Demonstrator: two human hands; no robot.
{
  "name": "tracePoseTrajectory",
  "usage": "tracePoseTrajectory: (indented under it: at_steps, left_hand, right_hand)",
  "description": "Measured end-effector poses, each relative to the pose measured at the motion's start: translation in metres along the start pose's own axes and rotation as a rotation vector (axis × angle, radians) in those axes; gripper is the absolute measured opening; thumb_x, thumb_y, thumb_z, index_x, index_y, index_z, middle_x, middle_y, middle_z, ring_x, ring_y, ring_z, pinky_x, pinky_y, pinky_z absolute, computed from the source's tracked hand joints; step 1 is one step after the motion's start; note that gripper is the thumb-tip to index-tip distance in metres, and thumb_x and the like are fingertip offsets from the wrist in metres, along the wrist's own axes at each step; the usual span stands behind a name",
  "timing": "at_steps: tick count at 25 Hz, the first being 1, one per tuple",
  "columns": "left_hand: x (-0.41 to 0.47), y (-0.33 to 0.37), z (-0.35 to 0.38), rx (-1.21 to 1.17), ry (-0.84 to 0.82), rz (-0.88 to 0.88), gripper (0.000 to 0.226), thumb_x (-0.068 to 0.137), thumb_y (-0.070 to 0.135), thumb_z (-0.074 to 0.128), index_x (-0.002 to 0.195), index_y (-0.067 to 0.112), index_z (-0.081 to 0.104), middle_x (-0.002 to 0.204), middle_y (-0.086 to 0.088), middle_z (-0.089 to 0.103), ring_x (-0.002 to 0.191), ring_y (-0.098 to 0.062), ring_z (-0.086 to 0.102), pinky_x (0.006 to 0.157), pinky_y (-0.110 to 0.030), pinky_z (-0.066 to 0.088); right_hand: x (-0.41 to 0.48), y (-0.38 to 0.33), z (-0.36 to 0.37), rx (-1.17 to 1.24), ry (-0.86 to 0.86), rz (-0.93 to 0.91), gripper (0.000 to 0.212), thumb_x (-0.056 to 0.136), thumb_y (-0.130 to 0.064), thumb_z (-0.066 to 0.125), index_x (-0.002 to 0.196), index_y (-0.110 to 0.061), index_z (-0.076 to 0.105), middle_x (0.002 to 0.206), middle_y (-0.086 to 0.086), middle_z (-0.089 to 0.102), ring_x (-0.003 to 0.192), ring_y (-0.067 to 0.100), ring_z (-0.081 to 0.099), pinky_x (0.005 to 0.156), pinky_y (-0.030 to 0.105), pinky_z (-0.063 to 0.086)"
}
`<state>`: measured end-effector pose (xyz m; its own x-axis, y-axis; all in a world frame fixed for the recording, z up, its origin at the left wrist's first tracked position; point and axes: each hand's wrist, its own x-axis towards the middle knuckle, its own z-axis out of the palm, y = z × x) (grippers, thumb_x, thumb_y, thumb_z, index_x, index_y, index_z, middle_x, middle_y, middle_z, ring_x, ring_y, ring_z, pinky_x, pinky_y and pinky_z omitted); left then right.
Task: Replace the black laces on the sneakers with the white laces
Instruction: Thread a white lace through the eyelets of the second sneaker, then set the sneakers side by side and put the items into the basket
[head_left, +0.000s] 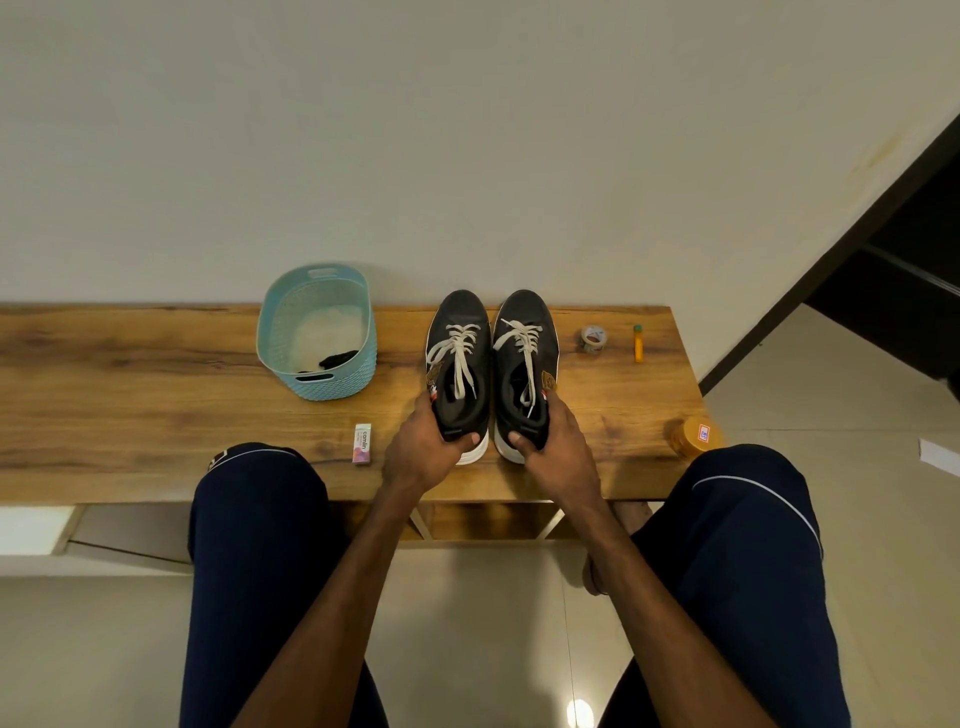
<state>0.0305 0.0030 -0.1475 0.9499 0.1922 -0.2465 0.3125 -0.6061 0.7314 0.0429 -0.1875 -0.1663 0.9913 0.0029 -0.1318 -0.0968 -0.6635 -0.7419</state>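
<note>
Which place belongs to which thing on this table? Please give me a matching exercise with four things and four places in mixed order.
Things:
1. blue basket
2. tape roll
3. eraser box
4. orange jar

Places:
a. at the right front corner of the table
b. left of the sneakers, near the wall
c. between the sneakers and the orange pen
d. just left of the left hand

Pairs: 1-b; 2-c; 3-d; 4-a

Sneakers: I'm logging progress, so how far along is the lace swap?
Done: the left sneaker and right sneaker both carry white laces, and a black lace lies in the blue basket. In hand: the left hand and right hand each grip a sneaker's heel on the table. Left: their ends hang loose, so tying seems to remain.
</note>
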Motion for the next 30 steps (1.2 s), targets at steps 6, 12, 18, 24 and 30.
tracePoseTrajectory:
  at_steps: [6, 12, 18, 24, 30]
  left_hand:
    - [0.001, 0.001, 0.003, 0.011, 0.030, 0.012, 0.084, 0.074, 0.036, 0.082, 0.143, 0.022, 0.037, 0.136, 0.001, 0.059, 0.125, -0.025, 0.056, 0.099, -0.046, 0.048]
    - [0.002, 0.002, 0.004, 0.011, 0.009, 0.011, 0.087, 0.074, 0.035, 0.082, 0.145, 0.022, 0.034, 0.140, 0.000, 0.055, 0.128, -0.024, 0.053, 0.102, -0.047, 0.047]
    - [0.001, -0.002, -0.021, 0.283, -0.002, 0.103, 0.104, 0.076, 0.031, 0.082, 0.154, 0.013, 0.015, 0.159, -0.011, 0.026, 0.145, -0.030, 0.029, 0.113, -0.049, 0.037]
    - [0.017, -0.018, -0.092, 0.704, 0.261, 0.148, 0.083, 0.090, 0.005, 0.062, 0.156, 0.007, 0.011, 0.164, -0.012, 0.013, 0.150, -0.028, 0.017, 0.119, -0.050, 0.025]
    - [0.021, -0.043, -0.112, 0.872, 0.162, 0.053, 0.068, 0.091, 0.001, 0.051, 0.153, 0.008, 0.023, 0.159, -0.010, 0.029, 0.146, -0.027, 0.028, 0.118, -0.055, 0.022]
  right_hand:
    - [0.001, 0.002, 0.000, -0.021, -0.014, -0.012, 0.084, 0.085, -0.029, 0.074, 0.153, -0.023, 0.026, 0.149, 0.004, 0.041, 0.136, 0.027, 0.043, 0.108, 0.044, 0.042]
    - [-0.002, 0.003, 0.003, -0.084, -0.039, -0.036, 0.083, 0.088, -0.038, 0.069, 0.153, -0.022, 0.020, 0.153, 0.005, 0.035, 0.135, 0.030, 0.044, 0.103, 0.050, 0.047]
    - [-0.008, 0.003, 0.003, -0.018, -0.051, -0.020, 0.091, 0.088, -0.047, 0.067, 0.156, -0.021, 0.011, 0.158, 0.007, 0.029, 0.142, 0.030, 0.035, 0.111, 0.052, 0.040]
    - [-0.022, -0.027, 0.003, -0.416, 0.128, -0.339, 0.074, 0.098, -0.045, 0.053, 0.156, -0.015, 0.019, 0.165, 0.008, 0.011, 0.152, 0.027, 0.008, 0.123, 0.047, 0.013]
    - [-0.047, -0.098, 0.061, -0.345, -0.258, -0.592, 0.060, 0.100, -0.028, 0.055, 0.153, -0.014, 0.031, 0.161, 0.007, 0.028, 0.148, 0.023, 0.022, 0.123, 0.041, 0.021]
